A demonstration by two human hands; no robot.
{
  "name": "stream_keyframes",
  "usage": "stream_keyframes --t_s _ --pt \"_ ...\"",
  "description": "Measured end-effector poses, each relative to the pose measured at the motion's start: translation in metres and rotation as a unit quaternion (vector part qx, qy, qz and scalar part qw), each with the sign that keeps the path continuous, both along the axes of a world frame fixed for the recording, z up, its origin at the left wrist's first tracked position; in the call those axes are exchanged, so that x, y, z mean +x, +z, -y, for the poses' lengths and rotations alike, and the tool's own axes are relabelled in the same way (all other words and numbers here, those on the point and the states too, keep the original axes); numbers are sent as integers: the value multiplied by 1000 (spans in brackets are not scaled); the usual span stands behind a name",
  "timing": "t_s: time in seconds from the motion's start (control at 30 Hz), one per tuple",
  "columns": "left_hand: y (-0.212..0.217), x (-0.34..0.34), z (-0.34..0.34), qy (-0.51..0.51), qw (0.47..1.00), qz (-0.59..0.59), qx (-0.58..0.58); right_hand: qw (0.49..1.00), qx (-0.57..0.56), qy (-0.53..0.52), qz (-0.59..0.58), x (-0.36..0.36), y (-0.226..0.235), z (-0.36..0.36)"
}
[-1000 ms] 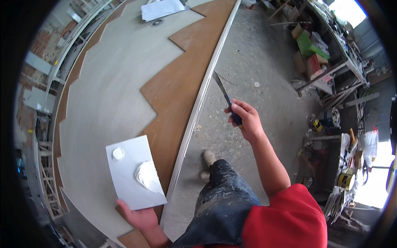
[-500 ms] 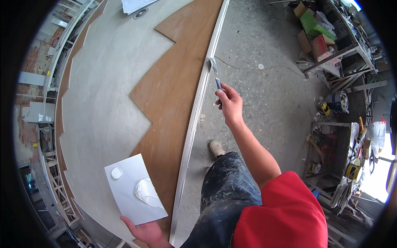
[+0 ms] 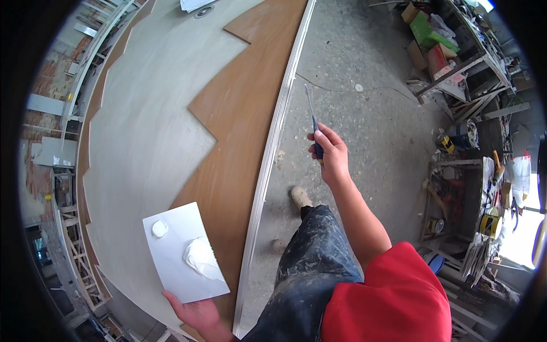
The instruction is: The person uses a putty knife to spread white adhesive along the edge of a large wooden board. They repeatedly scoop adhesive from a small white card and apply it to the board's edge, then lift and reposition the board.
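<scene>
Flat grey rectangular plate (image 3: 185,253) was held level at about 7 o'clock in the view, its lower edge resting in the left hand (image 3: 196,314). It carried two deposits of white filler (image 3: 200,259): one large smeared mound toward the plate's right side, and one small round dab (image 3: 159,229) near its upper left corner, apart from the mound. Putty knife (image 3: 312,122) with dark blue handle was gripped in the right hand (image 3: 329,157), near centre; thin narrow blade pointed toward 12 o'clock, seen nearly edge-on.
</scene>
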State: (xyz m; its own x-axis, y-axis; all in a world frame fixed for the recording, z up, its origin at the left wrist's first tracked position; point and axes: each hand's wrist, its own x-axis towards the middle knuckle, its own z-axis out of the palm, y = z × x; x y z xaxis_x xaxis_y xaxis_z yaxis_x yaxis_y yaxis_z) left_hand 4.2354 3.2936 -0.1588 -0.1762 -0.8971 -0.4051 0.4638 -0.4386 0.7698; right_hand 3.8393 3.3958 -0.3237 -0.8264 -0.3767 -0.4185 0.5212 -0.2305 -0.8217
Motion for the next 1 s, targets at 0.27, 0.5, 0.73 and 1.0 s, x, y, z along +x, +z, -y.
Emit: stream_keyframes --t_s 0.27,0.5,0.73,1.0 --pt "-6 67 -8 -19 1000 2 -3 998 -26 62 1 89 7 -19" --pt "-9 83 -10 -13 1000 16 -13 999 2 19 -26 108 -16 9" --pt "-4 79 -12 -4 1000 23 -11 997 58 -28 -32 147 -45 30" --pt "0 91 -23 -15 999 -31 -5 996 70 -53 -3 161 -54 6"
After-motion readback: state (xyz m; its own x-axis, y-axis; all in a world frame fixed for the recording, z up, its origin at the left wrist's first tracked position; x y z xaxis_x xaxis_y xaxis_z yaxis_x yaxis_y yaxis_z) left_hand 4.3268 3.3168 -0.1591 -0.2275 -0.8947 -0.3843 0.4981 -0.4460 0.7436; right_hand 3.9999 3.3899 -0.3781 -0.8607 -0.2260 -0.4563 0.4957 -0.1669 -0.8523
